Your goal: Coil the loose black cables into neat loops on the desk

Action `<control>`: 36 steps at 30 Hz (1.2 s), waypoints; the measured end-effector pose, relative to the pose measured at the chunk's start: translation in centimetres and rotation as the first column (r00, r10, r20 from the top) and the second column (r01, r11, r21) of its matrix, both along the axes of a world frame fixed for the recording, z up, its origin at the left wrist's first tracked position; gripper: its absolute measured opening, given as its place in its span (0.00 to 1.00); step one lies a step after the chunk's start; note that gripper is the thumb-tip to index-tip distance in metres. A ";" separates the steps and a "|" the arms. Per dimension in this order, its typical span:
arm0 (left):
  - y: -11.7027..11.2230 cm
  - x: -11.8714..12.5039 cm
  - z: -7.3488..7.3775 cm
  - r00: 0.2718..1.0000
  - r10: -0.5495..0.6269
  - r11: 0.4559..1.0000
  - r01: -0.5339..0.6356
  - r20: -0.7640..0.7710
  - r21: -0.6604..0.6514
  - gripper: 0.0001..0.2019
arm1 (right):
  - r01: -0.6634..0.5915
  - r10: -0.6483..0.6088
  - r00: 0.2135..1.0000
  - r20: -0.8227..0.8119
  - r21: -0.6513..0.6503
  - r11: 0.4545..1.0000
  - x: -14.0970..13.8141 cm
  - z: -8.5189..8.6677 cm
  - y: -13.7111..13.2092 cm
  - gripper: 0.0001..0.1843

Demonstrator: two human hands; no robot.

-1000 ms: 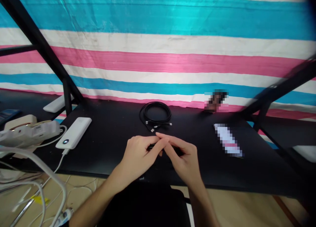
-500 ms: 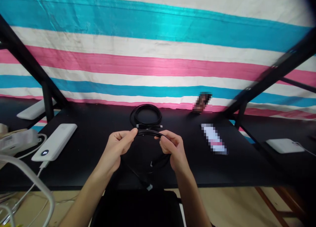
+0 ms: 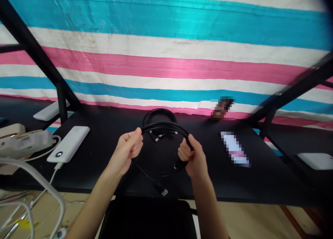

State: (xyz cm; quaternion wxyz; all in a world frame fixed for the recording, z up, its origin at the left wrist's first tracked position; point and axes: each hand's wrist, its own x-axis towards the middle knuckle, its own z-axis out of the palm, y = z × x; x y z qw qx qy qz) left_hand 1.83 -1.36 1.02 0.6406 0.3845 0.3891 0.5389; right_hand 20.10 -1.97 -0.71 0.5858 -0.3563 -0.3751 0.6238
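A coiled black cable [image 3: 166, 125] is stretched in an arc between my two hands, over the black table. My left hand [image 3: 129, 147] is closed around its left side, thumb on top. The fingers of my right hand [image 3: 193, 152] are wrapped round its right side. One cable end with a metal plug [image 3: 163, 191] hangs down near the table's front edge. A second plug [image 3: 176, 166] shows just below my right fingers. Behind my hands another coiled black cable [image 3: 159, 111] lies on the table, several light connector ends at its front.
On the left lies a white power bank [image 3: 69, 143] with a lit display and a plugged-in cable, beside a white power strip [image 3: 28, 143]. A pixelated flat object [image 3: 235, 149] lies at right. Slanted black frame bars [image 3: 33, 48] flank the table; a striped sheet [image 3: 166, 65] hangs behind.
My hands have moved apart, the right one shifting right and closing into a fuller grip. The held coil now bows up in a wider arc. The camera view has shifted slightly.
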 end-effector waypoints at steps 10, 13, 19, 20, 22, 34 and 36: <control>-0.8 3.2 -2.3 0.945 0.317 0.948 -0.313 0.077 -0.061 0.28 | 0.172 -0.169 0.973 -0.154 0.002 0.985 0.4 -0.2 0.0 0.31; -0.8 3.1 -2.4 0.943 0.314 0.948 -0.304 0.115 -0.095 0.30 | 0.167 -0.166 0.974 -0.151 -0.007 0.986 0.3 -0.3 -0.2 0.31; 1.8 2.9 -3.7 0.955 0.207 0.954 -0.151 0.211 -0.258 0.26 | 0.136 -0.152 0.981 -0.120 -0.130 0.982 0.1 -1.3 1.9 0.27; 2.5 3.0 -4.0 0.944 0.241 0.947 -0.177 0.226 -0.270 0.24 | 0.148 -0.164 0.979 -0.117 -0.139 0.979 0.0 -1.7 2.6 0.25; 4.2 3.4 -4.6 0.923 0.304 0.930 -0.235 0.235 -0.282 0.22 | 0.191 -0.207 0.973 -0.103 -0.143 0.971 -0.5 -2.6 4.0 0.23; 11.8 4.7 -6.9 0.929 0.304 0.952 -0.306 -0.212 0.023 0.08 | 0.284 -0.312 0.948 -0.057 -0.286 0.915 0.7 -4.9 12.0 0.15; 12.4 4.2 -8.0 0.876 0.292 0.956 -0.281 -0.383 0.086 0.08 | 0.313 -0.333 0.943 -0.023 -0.287 0.905 1.2 -5.7 12.9 0.14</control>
